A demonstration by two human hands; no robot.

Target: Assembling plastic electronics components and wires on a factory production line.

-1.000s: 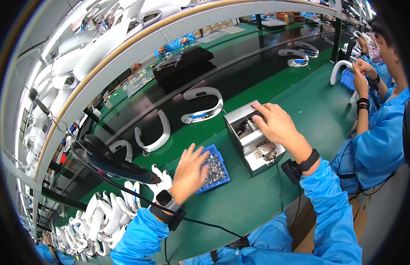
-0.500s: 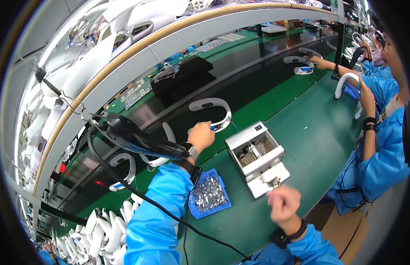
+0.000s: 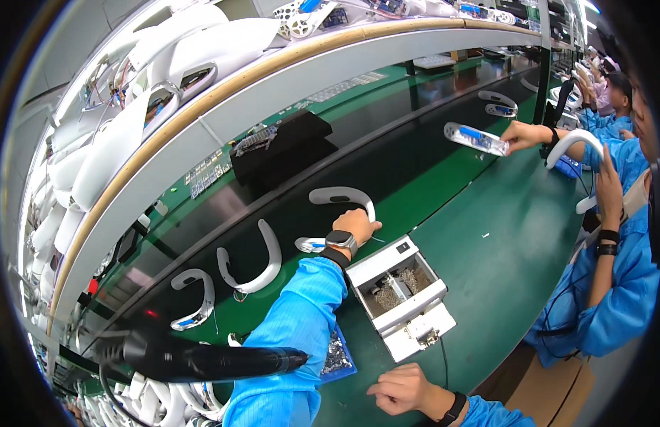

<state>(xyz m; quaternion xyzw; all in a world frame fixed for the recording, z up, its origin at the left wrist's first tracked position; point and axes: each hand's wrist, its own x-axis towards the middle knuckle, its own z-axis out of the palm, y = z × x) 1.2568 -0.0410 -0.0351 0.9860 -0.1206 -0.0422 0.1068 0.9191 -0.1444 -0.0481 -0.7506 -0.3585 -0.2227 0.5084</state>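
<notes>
My left hand (image 3: 355,229) reaches over the belt, its fingers closed round the bend of a white U-shaped housing (image 3: 338,195). One arm of that housing, with blue parts inside, shows beside my wrist. My right hand (image 3: 401,390) is curled above the bench's near edge, just below a metal screw feeder (image 3: 397,288); whatever its fingers may hold is hidden. A blue tray (image 3: 342,356) of small metal pieces is partly covered by my left sleeve. Across that forearm hangs a black electric screwdriver (image 3: 216,361).
More white U-shaped housings (image 3: 268,265) lie to the left on the belt. A black box (image 3: 280,151) stands beyond it. Overhead runs a shelf edge (image 3: 287,60) loaded with white shells. At the right, a co-worker's hand (image 3: 525,135) holds a white housing part over the belt.
My left hand has shifted to the bend of the housing. My right hand has drawn left and nearer, away from the feeder. The hanging screwdriver has swung down-left. The co-worker has lifted a part.
</notes>
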